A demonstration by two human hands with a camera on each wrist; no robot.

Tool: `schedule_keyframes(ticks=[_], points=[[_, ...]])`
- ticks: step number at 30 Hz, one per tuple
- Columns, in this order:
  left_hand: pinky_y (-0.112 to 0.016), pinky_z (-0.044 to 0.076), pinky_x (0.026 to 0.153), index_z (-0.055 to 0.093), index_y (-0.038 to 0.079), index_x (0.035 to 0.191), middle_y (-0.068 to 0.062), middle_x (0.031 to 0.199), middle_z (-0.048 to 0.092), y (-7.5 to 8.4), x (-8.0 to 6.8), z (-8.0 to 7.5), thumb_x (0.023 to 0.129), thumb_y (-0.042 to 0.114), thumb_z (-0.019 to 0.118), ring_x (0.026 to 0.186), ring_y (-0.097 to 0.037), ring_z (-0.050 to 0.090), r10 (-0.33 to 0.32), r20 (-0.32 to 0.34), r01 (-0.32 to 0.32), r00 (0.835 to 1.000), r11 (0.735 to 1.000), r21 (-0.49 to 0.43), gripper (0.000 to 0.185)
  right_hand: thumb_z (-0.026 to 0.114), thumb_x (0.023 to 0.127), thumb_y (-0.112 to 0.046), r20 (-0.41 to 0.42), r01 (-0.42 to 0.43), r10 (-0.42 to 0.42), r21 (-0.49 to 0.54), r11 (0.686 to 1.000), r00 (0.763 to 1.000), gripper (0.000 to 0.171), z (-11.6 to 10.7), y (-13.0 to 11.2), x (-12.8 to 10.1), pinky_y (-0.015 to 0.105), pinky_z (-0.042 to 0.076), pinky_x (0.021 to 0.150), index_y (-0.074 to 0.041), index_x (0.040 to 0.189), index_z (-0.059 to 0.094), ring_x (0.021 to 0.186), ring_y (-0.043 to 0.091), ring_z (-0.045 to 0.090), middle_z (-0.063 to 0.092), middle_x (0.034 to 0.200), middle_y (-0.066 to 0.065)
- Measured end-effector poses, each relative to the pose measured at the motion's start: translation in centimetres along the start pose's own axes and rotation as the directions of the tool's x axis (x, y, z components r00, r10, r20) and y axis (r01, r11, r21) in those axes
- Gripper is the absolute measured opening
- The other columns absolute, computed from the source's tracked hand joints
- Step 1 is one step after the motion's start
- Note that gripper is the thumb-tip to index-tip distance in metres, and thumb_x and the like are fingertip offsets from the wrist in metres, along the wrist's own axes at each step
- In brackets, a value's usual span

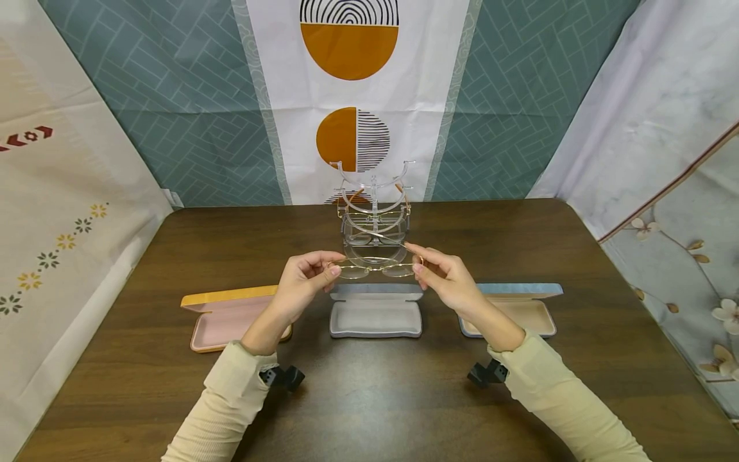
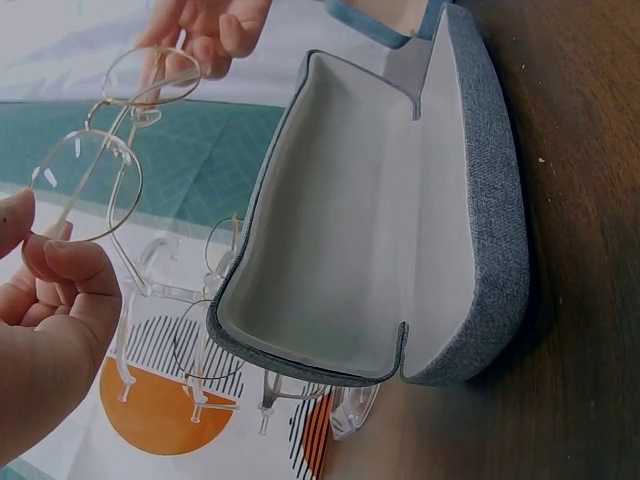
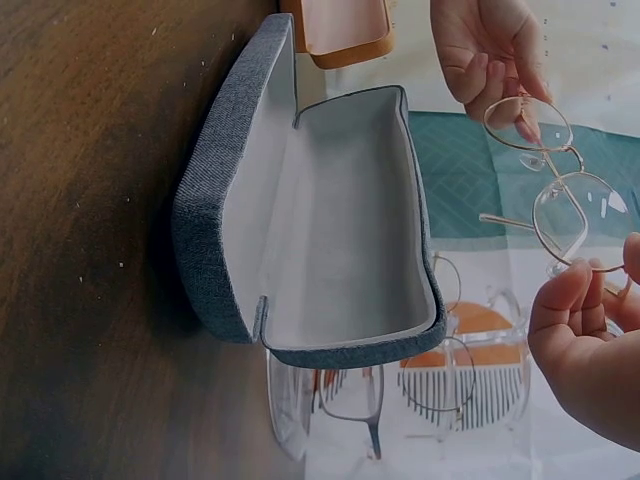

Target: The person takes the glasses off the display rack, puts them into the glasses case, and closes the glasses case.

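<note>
You hold a pair of thin gold wire-rimmed round glasses (image 1: 375, 267) in the air above the middle of the dark brown wooden tabletop (image 1: 375, 404), lenses roughly level and facing down. Your left hand (image 1: 304, 279) pinches the frame's left end between curled thumb and fingertips, and your right hand (image 1: 446, 277) pinches the right end the same way, the other fingers loosely bent. Directly beneath the glasses, just nearer to you, an open grey fabric glasses case (image 1: 375, 312) with a pale grey lining lies on the tabletop, its lid standing up on the far side. Behind the glasses, near the far edge of the tabletop, stands a clear acrylic tiered glasses stand (image 1: 374, 215) with other pairs resting on it. To the left of the grey case, partly behind your left wrist, lies an open orange case with a pink lining (image 1: 222, 317); to the right, behind your right forearm, lies an open blue-grey case with a beige lining (image 1: 528, 308). Both of your arms wear cream ribbed sleeves (image 1: 228, 401).
</note>
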State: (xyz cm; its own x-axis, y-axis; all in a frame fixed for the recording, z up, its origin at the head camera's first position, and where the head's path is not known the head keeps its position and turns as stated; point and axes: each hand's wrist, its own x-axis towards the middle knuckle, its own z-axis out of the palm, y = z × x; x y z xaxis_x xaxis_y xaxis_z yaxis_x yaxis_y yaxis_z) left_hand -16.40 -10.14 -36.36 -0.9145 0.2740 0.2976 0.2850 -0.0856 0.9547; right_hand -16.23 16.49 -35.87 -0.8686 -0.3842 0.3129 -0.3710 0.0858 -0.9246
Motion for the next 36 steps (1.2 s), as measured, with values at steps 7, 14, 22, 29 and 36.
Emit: schedule_keyframes(ticks=[7, 14, 22, 29, 36], points=[[-0.020, 0.038, 0.047, 0.053, -0.022, 0.104, 0.001, 0.063, 0.048, 0.07, 0.00, 0.03, 0.084, -0.008, 0.057, 0.052, -0.011, 0.043, 0.004, -0.005, -0.004, 1.000, 1.000, -0.004, 0.024, 0.049, 0.091, 0.002, 0.008, 0.029, -0.029, 0.008, 1.000, 1.000, 0.037, 0.02, 0.08, 0.02, 0.021, 0.042, 0.056, 0.011, 0.127, 0.045, 0.061, 0.026, 0.045, 0.045, 0.084, 0.007], [-0.020, 0.038, 0.048, 0.056, -0.018, 0.103, 0.001, 0.062, 0.048, 0.05, -0.02, 0.02, 0.084, -0.008, 0.057, 0.052, -0.011, 0.043, 0.002, -0.001, -0.002, 1.000, 1.000, -0.003, 0.021, 0.048, 0.092, 0.002, 0.019, 0.052, -0.053, 0.040, 0.998, 0.998, 0.035, 0.09, 0.17, 0.00, 0.022, 0.042, 0.056, 0.012, 0.126, 0.045, 0.061, 0.027, 0.044, 0.045, 0.082, 0.006], [-0.020, 0.038, 0.048, 0.057, -0.017, 0.104, 0.001, 0.062, 0.048, -0.03, 0.02, -0.02, 0.084, -0.009, 0.056, 0.052, -0.011, 0.044, -0.017, -0.005, 0.017, 1.000, 1.000, 0.012, 0.021, 0.047, 0.093, 0.000, 0.030, 0.044, -0.046, 0.051, 0.998, 0.999, 0.034, 0.15, 0.23, -0.07, 0.023, 0.042, 0.056, 0.010, 0.125, 0.047, 0.062, 0.027, 0.043, 0.044, 0.081, 0.006], [-0.020, 0.039, 0.047, 0.057, -0.017, 0.104, 0.000, 0.062, 0.048, 0.03, 0.09, -0.02, 0.084, -0.009, 0.056, 0.052, -0.011, 0.044, -0.006, 0.001, 0.006, 1.000, 1.000, 0.011, 0.021, 0.046, 0.094, -0.001, 0.038, 0.048, -0.050, 0.037, 0.998, 0.998, 0.032, 0.16, 0.27, -0.07, 0.026, 0.042, 0.056, 0.008, 0.124, 0.049, 0.061, 0.027, 0.043, 0.044, 0.080, 0.008], [-0.020, 0.037, 0.047, 0.055, -0.019, 0.104, 0.001, 0.062, 0.047, 0.06, 0.15, 0.00, 0.085, -0.008, 0.056, 0.052, -0.011, 0.043, -0.022, 0.003, 0.022, 1.000, 1.000, 0.009, 0.022, 0.044, 0.094, -0.001, 0.048, 0.043, -0.045, 0.047, 0.998, 0.998, 0.031, 0.18, 0.20, -0.06, 0.032, 0.043, 0.058, 0.011, 0.123, 0.048, 0.062, 0.026, 0.044, 0.043, 0.082, 0.010]])
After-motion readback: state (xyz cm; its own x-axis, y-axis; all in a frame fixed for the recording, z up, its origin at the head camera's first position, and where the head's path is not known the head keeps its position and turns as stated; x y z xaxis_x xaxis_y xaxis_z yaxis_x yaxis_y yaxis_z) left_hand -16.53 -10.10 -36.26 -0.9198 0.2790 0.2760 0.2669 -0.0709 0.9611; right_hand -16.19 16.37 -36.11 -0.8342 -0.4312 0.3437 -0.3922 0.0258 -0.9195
